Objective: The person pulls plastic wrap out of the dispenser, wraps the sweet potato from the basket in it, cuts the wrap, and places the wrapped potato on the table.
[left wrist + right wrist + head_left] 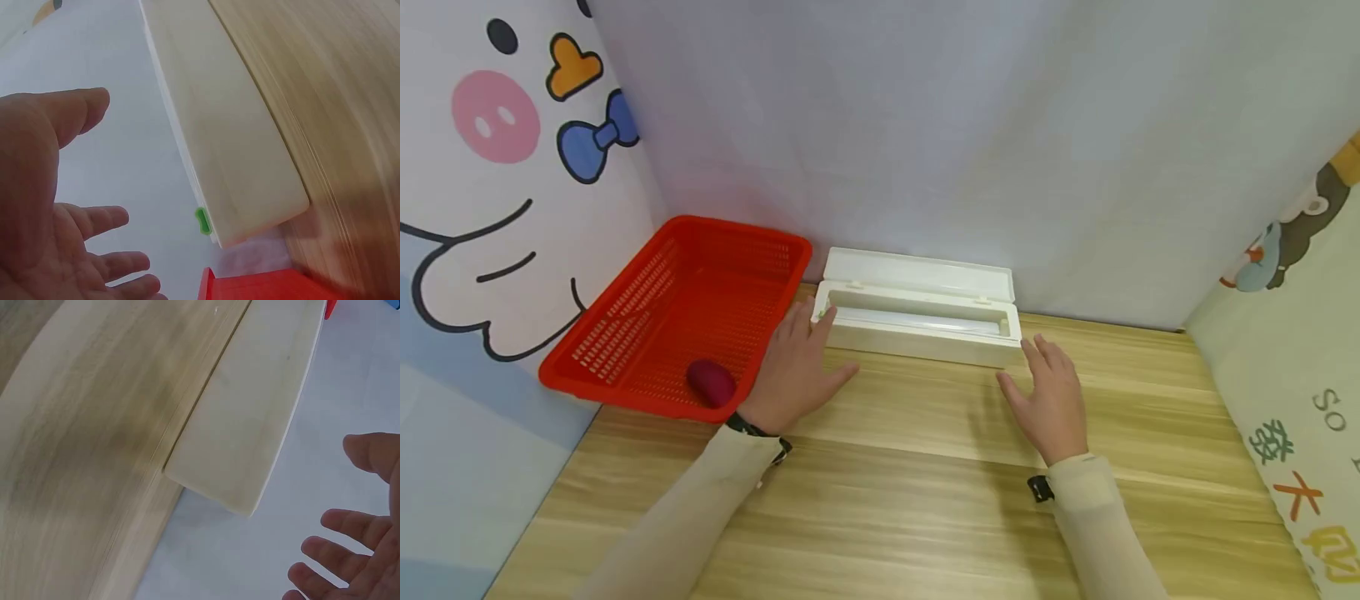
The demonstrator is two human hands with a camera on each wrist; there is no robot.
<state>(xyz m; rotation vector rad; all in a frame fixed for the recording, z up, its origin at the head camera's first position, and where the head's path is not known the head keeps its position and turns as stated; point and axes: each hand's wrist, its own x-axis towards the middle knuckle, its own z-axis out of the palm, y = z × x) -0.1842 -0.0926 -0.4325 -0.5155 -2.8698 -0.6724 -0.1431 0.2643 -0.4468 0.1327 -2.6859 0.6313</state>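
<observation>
A long white box [917, 346], like a cling film dispenser, lies at the back of the table with its lid [917, 273] tipped up against the backdrop. Inside it is a pale film roll [917, 320]. My left hand [793, 367], fingers spread, is at the box's left end and overlaps the red basket's edge in the head view. By the right end, my right hand [1051, 404] has its fingers apart and holds nothing. Both wrist views show empty palms beside the box. A small green piece [203, 220] shows at its left end.
A red plastic basket [673, 408] stands at the left with a dark red oval object [711, 382] inside. Wood-grain tabletop [887, 500] stretches in front of the box. A pale backdrop [925, 125] rises behind, with printed side panels left and right.
</observation>
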